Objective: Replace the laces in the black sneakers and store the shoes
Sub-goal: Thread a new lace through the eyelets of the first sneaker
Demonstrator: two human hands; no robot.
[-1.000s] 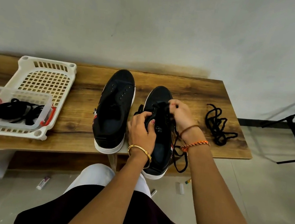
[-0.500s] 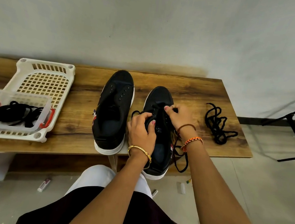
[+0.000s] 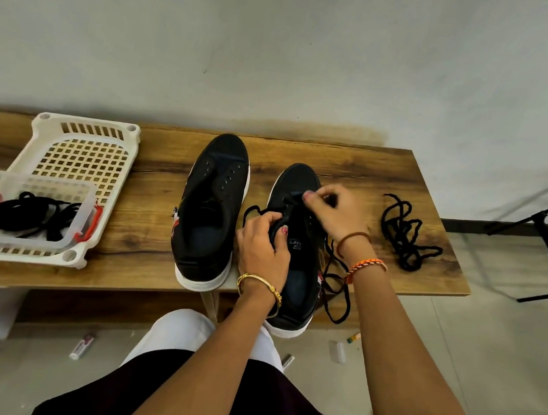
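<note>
Both hands work the right sneaker (image 3: pixel 299 245) near the bench (image 3: pixel 150 192) edge: left hand (image 3: pixel 263 244) grips the tongue, right hand (image 3: pixel 331 207) pinches the lace (image 3: pixel 335 284), best threaded taut through each eyelet.

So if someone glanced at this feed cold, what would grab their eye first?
The two hands at centre: the left hand grips the tongue of the right sneaker while the right hand pinches its black lace near the toe-end eyelets. Beside it on the left sits the other sneaker, its eyelets bare. A loose lace lies tangled at the bench's right end, and a white basket sits at the left.
</note>
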